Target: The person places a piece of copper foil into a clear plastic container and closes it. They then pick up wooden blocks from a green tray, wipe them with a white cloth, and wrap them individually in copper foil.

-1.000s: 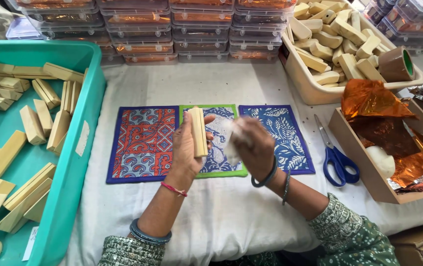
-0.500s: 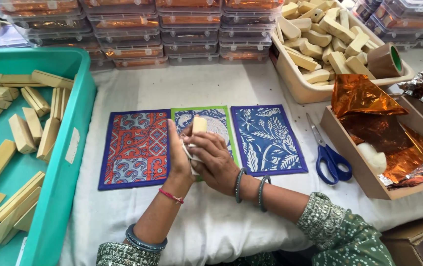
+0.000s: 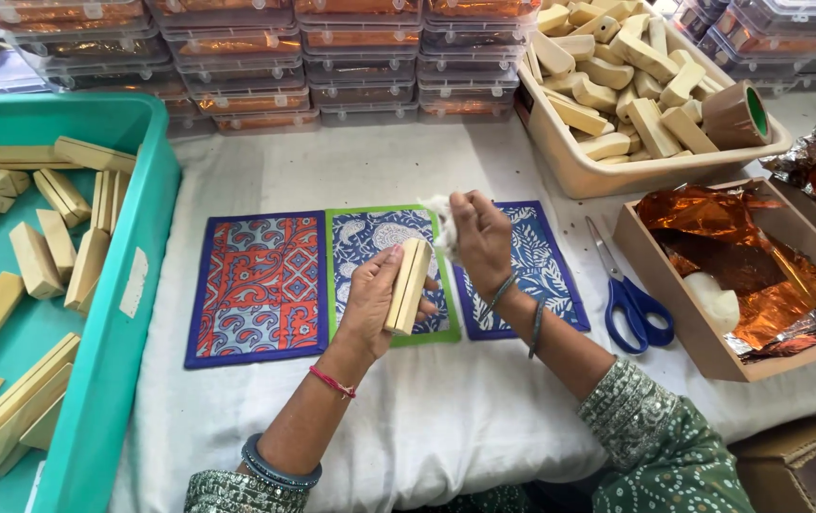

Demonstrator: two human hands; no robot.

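Left hand (image 3: 377, 302) clamped on a pale rectangular wooden block (image 3: 409, 285), held upright above the green-bordered blue paisley printed card (image 3: 370, 249) at desk centre. Right hand (image 3: 480, 239) pinching a small white cotton wad (image 3: 440, 224) at about 1 o'clock of the block, just beside its top end.

Risks, judged: block gripped mostly along one side, so could slip and drop onto the cards; loose cotton fibres could snag or shed on the white cloth-covered desk (image 3: 446, 418); blue-handled scissors (image 3: 630, 294) lying near at 3 o'clock of the right forearm, within elbow sweep.

Hard to tell: whether cotton touches the block or sits just apart; far face of block hidden by the fingers; any finish or dirt on the wood unreadable. Teal plastic crate of wooden blocks (image 3: 147, 161) at 9 o'clock cut off by the frame edge. Brown cardboard box of crumpled orange foil (image 3: 660, 285) at 3 o'clock partly cropped; white lump inside unclear.
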